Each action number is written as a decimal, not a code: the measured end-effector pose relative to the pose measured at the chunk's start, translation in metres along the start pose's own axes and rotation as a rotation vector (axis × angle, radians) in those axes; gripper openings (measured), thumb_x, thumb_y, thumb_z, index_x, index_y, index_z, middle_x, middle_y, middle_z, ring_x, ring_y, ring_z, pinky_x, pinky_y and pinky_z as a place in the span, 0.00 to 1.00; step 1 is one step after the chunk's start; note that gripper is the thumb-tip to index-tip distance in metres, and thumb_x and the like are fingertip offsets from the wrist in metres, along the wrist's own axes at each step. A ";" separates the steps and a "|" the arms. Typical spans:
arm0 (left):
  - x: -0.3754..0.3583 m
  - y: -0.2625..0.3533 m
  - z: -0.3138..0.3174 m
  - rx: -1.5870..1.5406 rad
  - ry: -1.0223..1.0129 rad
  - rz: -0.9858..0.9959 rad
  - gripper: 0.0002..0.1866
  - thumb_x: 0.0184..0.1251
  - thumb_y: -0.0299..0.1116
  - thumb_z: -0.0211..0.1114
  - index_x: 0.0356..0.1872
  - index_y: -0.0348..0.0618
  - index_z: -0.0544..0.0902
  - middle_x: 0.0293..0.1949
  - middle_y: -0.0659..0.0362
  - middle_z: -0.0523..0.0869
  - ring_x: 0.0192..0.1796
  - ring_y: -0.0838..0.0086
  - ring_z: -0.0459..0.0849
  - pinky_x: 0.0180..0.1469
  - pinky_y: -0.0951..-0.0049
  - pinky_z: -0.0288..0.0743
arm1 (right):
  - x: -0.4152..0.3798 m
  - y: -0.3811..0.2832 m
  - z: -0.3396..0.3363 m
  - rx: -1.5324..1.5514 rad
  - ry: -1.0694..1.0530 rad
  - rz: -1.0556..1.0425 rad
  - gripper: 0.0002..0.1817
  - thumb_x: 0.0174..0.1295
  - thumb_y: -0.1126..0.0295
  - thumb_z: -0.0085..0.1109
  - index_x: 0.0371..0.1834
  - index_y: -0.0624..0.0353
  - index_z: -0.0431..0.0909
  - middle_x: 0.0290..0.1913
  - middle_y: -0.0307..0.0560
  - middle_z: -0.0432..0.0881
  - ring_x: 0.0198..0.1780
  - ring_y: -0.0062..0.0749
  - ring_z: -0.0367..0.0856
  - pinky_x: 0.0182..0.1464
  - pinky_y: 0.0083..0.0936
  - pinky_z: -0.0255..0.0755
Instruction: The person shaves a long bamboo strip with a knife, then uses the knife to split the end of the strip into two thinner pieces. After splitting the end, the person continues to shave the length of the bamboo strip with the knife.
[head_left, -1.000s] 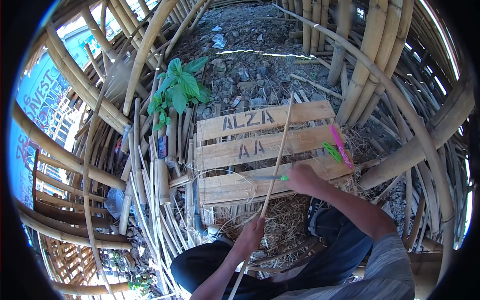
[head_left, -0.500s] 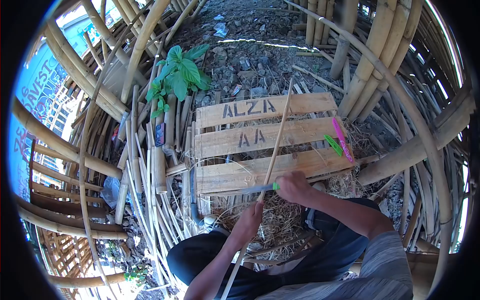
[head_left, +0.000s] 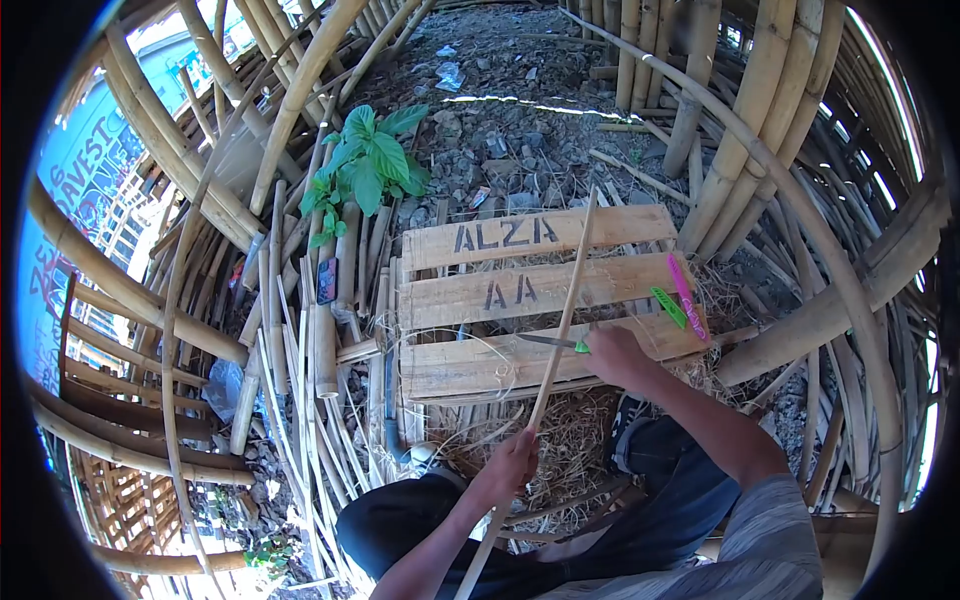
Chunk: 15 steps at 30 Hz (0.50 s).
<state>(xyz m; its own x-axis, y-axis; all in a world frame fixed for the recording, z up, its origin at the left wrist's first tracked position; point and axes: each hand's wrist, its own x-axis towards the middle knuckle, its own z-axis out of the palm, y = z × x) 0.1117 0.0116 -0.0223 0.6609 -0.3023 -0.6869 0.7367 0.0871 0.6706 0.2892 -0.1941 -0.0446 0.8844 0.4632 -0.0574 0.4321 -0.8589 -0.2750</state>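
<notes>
My left hand (head_left: 512, 464) is closed around a long bamboo strip (head_left: 571, 300), which slants from my lap up over a slatted wooden crate (head_left: 470, 368). In my right hand (head_left: 617, 357) is a knife with a green handle (head_left: 582, 347). Its blade (head_left: 545, 340) points left and meets or crosses the strip; whether it touches cannot be told. A thin curled shaving (head_left: 512, 362) loops over the crate's front slat. On the crate's right end lie a pink knife sheath-like piece (head_left: 688, 298) and a green one (head_left: 668, 307).
Bamboo poles (head_left: 770, 120) stand at the right. Split bamboo strips (head_left: 310, 440) lie at the left, with a phone (head_left: 327, 281) on a bamboo pole nearby. A leafy plant (head_left: 370, 160) grows behind them. Shavings (head_left: 570, 450) cover the ground between my legs.
My right hand and the knife have moved up and slightly right along the strip. A long curled shaving now shows left of the strip. My left hand keeps its hold.
</notes>
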 end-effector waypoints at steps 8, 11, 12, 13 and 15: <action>-0.007 0.005 -0.002 -0.208 -0.099 -0.070 0.22 0.74 0.55 0.36 0.30 0.50 0.64 0.16 0.70 0.59 0.13 0.85 0.54 0.15 0.81 0.48 | 0.036 0.030 -0.018 0.023 0.132 0.254 0.11 0.52 0.67 0.56 0.23 0.66 0.81 0.27 0.63 0.81 0.32 0.52 0.84 0.37 0.42 0.77; -0.006 0.003 -0.006 -0.273 -0.144 -0.064 0.22 0.74 0.56 0.36 0.31 0.50 0.65 0.16 0.70 0.58 0.13 0.85 0.53 0.15 0.81 0.48 | 0.020 0.002 -0.010 -0.036 -0.034 0.101 0.12 0.53 0.67 0.55 0.24 0.66 0.81 0.27 0.62 0.81 0.31 0.52 0.83 0.36 0.42 0.77; -0.006 0.003 -0.008 -0.309 -0.176 -0.070 0.22 0.74 0.56 0.36 0.31 0.50 0.65 0.15 0.70 0.58 0.13 0.85 0.53 0.14 0.81 0.47 | 0.015 -0.003 -0.004 -0.060 -0.038 0.017 0.12 0.53 0.66 0.55 0.26 0.66 0.81 0.26 0.61 0.81 0.30 0.51 0.83 0.36 0.42 0.77; -0.006 0.003 -0.007 -0.307 -0.170 -0.072 0.22 0.74 0.56 0.36 0.31 0.50 0.65 0.15 0.70 0.58 0.13 0.85 0.53 0.14 0.81 0.47 | 0.013 -0.006 0.000 -0.082 -0.043 -0.067 0.12 0.54 0.66 0.55 0.27 0.66 0.82 0.26 0.60 0.81 0.30 0.51 0.83 0.35 0.42 0.76; -0.010 -0.004 0.000 -0.226 -0.086 -0.068 0.22 0.74 0.56 0.37 0.31 0.50 0.65 0.16 0.70 0.57 0.13 0.85 0.53 0.14 0.81 0.47 | 0.038 0.038 -0.004 -0.043 0.020 0.126 0.12 0.54 0.66 0.55 0.28 0.66 0.82 0.25 0.60 0.81 0.30 0.51 0.83 0.35 0.42 0.76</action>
<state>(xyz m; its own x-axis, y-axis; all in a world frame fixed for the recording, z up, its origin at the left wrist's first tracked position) 0.1023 0.0142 -0.0178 0.6009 -0.3936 -0.6957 0.7990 0.2711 0.5367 0.3401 -0.2099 -0.0532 0.9353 0.3470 -0.0692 0.3242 -0.9187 -0.2255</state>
